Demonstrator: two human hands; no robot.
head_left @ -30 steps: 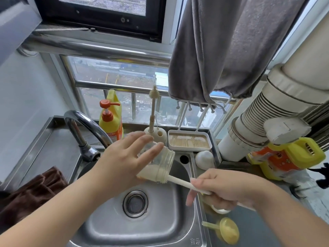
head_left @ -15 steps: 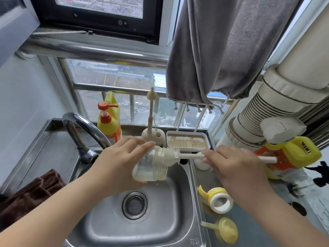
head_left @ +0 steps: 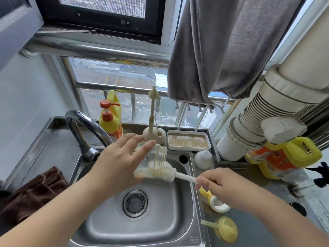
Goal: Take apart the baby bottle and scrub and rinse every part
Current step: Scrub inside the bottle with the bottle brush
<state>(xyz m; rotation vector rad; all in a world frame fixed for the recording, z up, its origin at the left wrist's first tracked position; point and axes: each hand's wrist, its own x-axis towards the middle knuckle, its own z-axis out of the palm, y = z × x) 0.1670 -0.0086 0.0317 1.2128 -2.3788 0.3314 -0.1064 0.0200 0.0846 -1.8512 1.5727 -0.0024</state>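
Left hand [head_left: 115, 163] holds clear bottle body [head_left: 151, 161] over sink [head_left: 178, 220], mouth toward right. Right hand [head_left: 222, 186] pinches bottle brush [head_left: 170, 173] handle; bristle head partly inside mouth. Yellow collar ring [head_left: 216, 204] lies under right hand

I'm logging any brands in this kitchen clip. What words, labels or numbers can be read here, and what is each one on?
"自乐", as far as it can be made out: two small characters stamped on the front rim of the sink.
Orange label on the yellow pump bottle: print too small to read.
Orange label on the yellow jug at right: characters blurred, unreadable.
Nothing readable shows on the baby bottle or the bottle brush.
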